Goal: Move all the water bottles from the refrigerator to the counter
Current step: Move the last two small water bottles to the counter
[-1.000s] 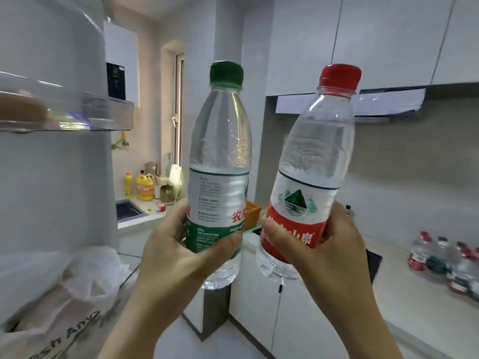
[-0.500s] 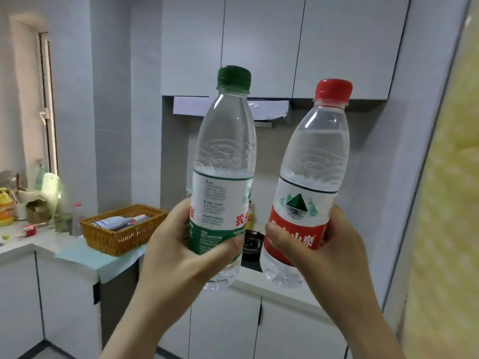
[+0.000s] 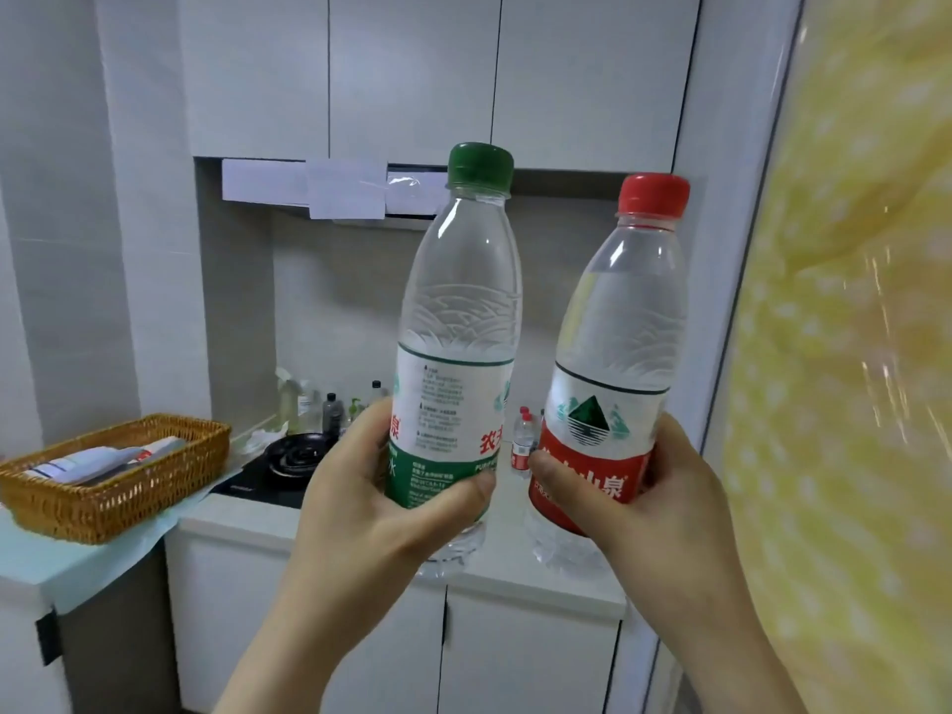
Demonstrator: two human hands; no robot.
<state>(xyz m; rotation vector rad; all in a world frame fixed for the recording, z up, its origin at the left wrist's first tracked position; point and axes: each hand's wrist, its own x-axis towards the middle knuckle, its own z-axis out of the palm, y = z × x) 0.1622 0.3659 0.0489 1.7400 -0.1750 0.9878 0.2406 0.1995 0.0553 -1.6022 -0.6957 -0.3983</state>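
At far left, a brown woven wicker basket (image 3: pixel 116 471) holding papers sits on a pale blue cloth (image 3: pixel 77 559). Just right of it, a black gas hob (image 3: pixel 288 458) is set into the white worktop (image 3: pixel 247 515), with small dark and clear condiment bottles (image 3: pixel 329 404) behind it by the wall.

My left hand (image 3: pixel 381 507) is raised, fingers (image 3: pixel 371 420) and thumb curled firmly round the label of a clear plastic water bottle with a green cap (image 3: pixel 458 327). The bottle is upright and in the air before the worktop's front edge. Between my hands, a few small red-capped bottles (image 3: pixel 523 440) stand near the back of the worktop.

My right hand (image 3: pixel 664 502) wraps the red label of a clear plastic water bottle with a red cap (image 3: pixel 623 332), which leans slightly right and is also off the surface. Beside it rises a white upright panel (image 3: pixel 721 249), then a blurred yellow patterned sheet (image 3: pixel 850 353).

The open room looks like the bare strip between hob and panel. I judge the risks as these: my two bottles, close together, could knock each other; a careless reach could topple the standing ones; a base set on the hob ring or too near the front edge could tip.
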